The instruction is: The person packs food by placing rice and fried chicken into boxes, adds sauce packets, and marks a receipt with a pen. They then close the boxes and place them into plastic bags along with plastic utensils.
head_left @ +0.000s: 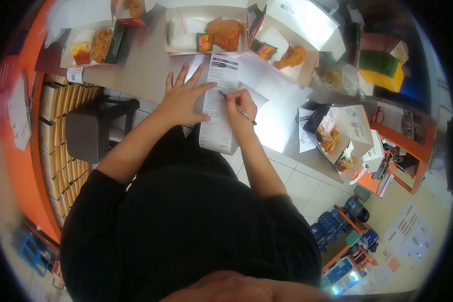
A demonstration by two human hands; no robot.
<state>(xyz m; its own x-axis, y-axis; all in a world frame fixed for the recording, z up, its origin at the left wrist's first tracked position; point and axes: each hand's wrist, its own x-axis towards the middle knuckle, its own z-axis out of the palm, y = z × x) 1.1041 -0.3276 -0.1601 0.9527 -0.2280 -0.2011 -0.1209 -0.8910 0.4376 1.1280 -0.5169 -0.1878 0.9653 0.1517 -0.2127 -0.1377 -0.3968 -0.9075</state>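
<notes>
You look to be marking the receipt [217, 111], right hand [238, 104] gripping the pen [246, 116], left hand [182, 100] spread flat pinning it to the bench [146, 68]; further strokes need that paper steady.

The left hand [183, 100] lies flat on a long receipt [217, 133] on the counter [146, 65], fingers spread. The right hand [239, 106] grips a pen [246, 116], tip on the receipt. Just beyond the receipt stand open food boxes [201, 12].
</notes>
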